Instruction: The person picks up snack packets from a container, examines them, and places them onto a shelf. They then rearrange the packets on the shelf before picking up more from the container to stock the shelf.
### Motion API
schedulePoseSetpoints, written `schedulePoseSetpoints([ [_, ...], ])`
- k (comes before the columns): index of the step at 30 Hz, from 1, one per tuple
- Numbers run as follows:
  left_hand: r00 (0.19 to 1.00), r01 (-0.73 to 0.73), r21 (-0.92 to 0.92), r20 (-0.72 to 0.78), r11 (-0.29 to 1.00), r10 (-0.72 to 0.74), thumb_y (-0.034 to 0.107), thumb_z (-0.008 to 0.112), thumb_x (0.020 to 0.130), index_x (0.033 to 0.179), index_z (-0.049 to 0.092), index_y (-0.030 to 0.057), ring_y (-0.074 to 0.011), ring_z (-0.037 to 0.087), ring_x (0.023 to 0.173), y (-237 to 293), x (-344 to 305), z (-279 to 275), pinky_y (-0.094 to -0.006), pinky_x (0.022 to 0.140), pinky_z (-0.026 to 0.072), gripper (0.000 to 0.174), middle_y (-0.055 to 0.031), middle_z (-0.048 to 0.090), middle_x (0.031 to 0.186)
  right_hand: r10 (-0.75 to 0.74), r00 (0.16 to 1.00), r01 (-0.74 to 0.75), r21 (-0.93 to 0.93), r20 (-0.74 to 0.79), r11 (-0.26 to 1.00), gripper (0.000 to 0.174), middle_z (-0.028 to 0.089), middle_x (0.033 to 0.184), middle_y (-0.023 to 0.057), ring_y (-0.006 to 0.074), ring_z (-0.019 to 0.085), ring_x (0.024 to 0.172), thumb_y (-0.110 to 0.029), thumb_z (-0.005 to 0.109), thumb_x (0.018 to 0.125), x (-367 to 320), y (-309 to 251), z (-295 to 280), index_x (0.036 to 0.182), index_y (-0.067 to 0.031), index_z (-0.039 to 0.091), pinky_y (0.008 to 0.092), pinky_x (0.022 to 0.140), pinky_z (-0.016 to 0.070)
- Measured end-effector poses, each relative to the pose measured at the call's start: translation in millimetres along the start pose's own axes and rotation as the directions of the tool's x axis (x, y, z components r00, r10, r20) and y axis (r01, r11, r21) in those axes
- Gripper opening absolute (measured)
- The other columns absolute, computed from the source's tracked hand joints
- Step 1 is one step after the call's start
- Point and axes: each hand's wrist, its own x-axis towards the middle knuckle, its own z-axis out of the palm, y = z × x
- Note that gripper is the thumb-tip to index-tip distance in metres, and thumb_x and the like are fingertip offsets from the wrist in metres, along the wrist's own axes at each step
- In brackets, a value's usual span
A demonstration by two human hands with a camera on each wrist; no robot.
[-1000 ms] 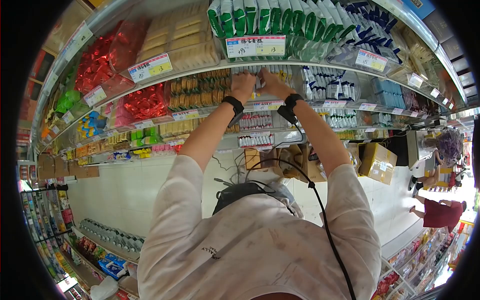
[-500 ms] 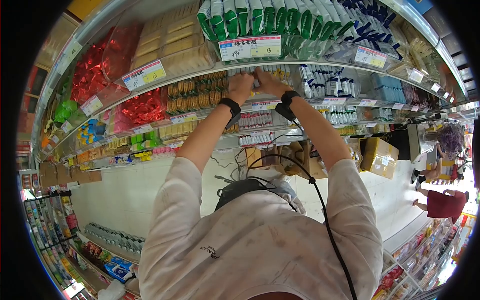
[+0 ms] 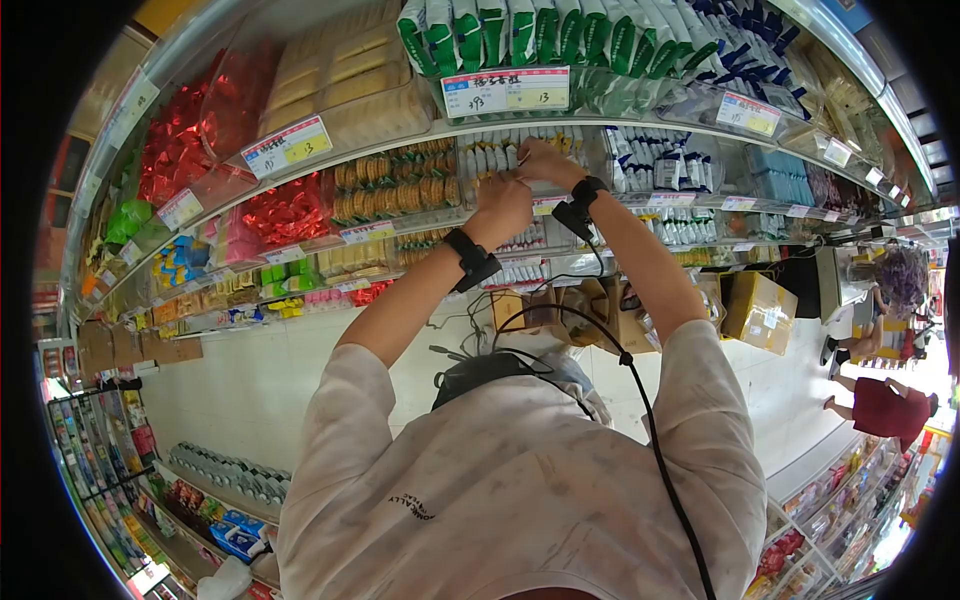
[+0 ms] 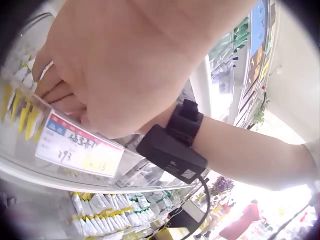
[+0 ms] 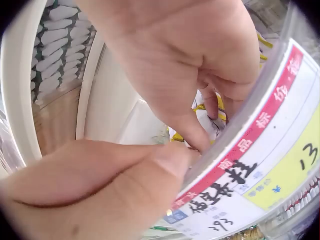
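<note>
Small white and yellow snack packets stand in rows in a clear bin on the middle shelf. My right hand reaches into this bin; in the right wrist view its thumb and curled fingers close round a white and yellow packet. Lower at the bin's front edge is my left hand, fingers curled. Its thumb and finger meet near the right thumb in that view; I cannot tell whether they pinch anything. A price label fronts the bin just below the left hand.
Round biscuits fill the bin to the left, blue and white packets the bin to the right. Overhead, green and white packets lean out above a shelf label. A black cable crosses my shirt. Cardboard boxes stand below.
My left hand has come back and down from among the packets to the bin's front edge. The right hand stays in the bin, shifted slightly.
</note>
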Motion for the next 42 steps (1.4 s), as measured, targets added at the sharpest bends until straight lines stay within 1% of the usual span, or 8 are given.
schedulePoseSetpoints([
  [7,0.972,0.032,0.024,-0.232,0.999,-0.025,0.043,0.044,0.102,0.107,0.069,-0.0095,-0.0421,0.061,0.109,-14.2,-6.3,26.1,-0.0537,0.097,0.0462,0.058,-0.0283,0.065,0.110,0.166,0.982,-0.190,0.413,0.094,0.891,0.041,0.065,0.083,0.0111,0.0188,0.064,0.078,-0.022,0.083,0.069,-10.5,-14.4,-1.0,0.092,0.0035,0.061,0.0332,0.066,0.0515],
  [15,0.984,0.042,-0.036,-0.170,0.998,-0.048,0.052,0.039,0.104,0.074,0.075,-0.0053,-0.0429,0.059,0.111,-9.3,-3.9,17.2,-0.0524,0.094,0.0458,0.074,-0.0335,0.068,0.104,0.186,0.979,-0.192,0.082,0.080,0.978,0.043,0.065,0.094,0.0126,0.0166,0.070,0.081,-0.020,0.080,0.082,5.2,-4.7,6.0,0.107,0.0079,0.057,0.0271,0.069,0.0579],
  [18,0.979,0.062,-0.060,-0.189,0.996,-0.072,0.054,0.039,0.105,0.075,0.075,-0.0039,-0.0418,0.064,0.103,-4.8,-7.9,8.2,-0.0529,0.090,0.0480,0.074,-0.0304,0.070,0.094,0.148,0.976,-0.168,0.123,0.158,0.978,0.043,0.067,0.094,0.0140,0.0171,0.070,0.080,-0.022,0.081,0.082,0.3,-1.7,-0.7,0.105,0.0075,0.060,0.0284,0.069,0.0578],
  [21,0.995,0.080,-0.158,0.071,0.984,-0.069,0.055,0.044,0.102,0.088,0.077,-0.0013,-0.0391,0.068,0.094,-1.5,-12.5,-16.0,-0.0505,0.078,0.0517,0.067,-0.0237,0.072,0.090,0.149,0.964,-0.182,0.139,0.221,0.973,0.044,0.068,0.096,0.0145,0.0172,0.071,0.082,-0.023,0.082,0.081,-9.3,-5.3,-5.4,0.106,0.0069,0.062,0.0290,0.070,0.0581],
  [27,0.997,0.047,-0.227,-0.053,0.973,-0.061,0.054,0.044,0.103,0.081,0.071,-0.0048,-0.0381,0.070,0.071,0.8,-27.2,-13.5,-0.0483,0.066,0.0556,0.068,-0.0205,0.070,0.074,0.199,0.949,-0.228,0.096,0.243,0.969,0.044,0.070,0.099,0.0125,0.0161,0.071,0.086,-0.022,0.080,0.082,-28.7,-27.6,-19.3,0.113,0.0053,0.066,0.0274,0.074,0.0578],
  [31,0.992,0.043,-0.159,-0.110,0.986,-0.061,0.047,0.056,0.099,0.088,0.069,-0.0069,-0.0372,0.070,0.081,3.3,-38.0,-13.8,-0.0477,0.072,0.0556,0.057,-0.0220,0.070,0.083,0.200,0.959,-0.241,0.205,0.199,0.949,0.042,0.070,0.101,0.0104,0.0154,0.071,0.086,-0.021,0.079,0.083,-33.8,-15.0,-19.1,0.114,0.0047,0.066,0.0278,0.074,0.0575],
  [37,0.977,-0.104,-0.214,-0.203,0.971,0.060,0.032,0.072,0.088,0.093,0.067,-0.0081,-0.0365,0.066,0.094,3.9,-66.3,-47.2,-0.0469,0.083,0.0522,0.041,-0.0228,0.067,0.095,-0.122,0.992,0.126,-0.324,0.034,0.938,0.041,0.070,0.083,0.0159,0.0208,0.072,0.081,-0.031,0.078,0.081,-24.7,2.7,-1.0,0.093,0.0071,0.070,0.0311,0.071,0.0564],
  [42,0.984,-0.142,-0.353,-0.153,0.925,0.092,0.028,0.071,0.090,0.102,0.068,-0.0043,-0.0380,0.064,0.095,2.3,-98.2,-83.5,-0.0473,0.084,0.0512,0.035,-0.0202,0.066,0.098,-0.014,0.999,0.028,-0.325,0.044,0.945,0.044,0.069,0.065,0.0165,0.0245,0.072,0.068,-0.037,0.075,0.080,-33.1,-31.2,-1.6,0.072,0.0056,0.067,0.0355,0.069,0.0570],
])
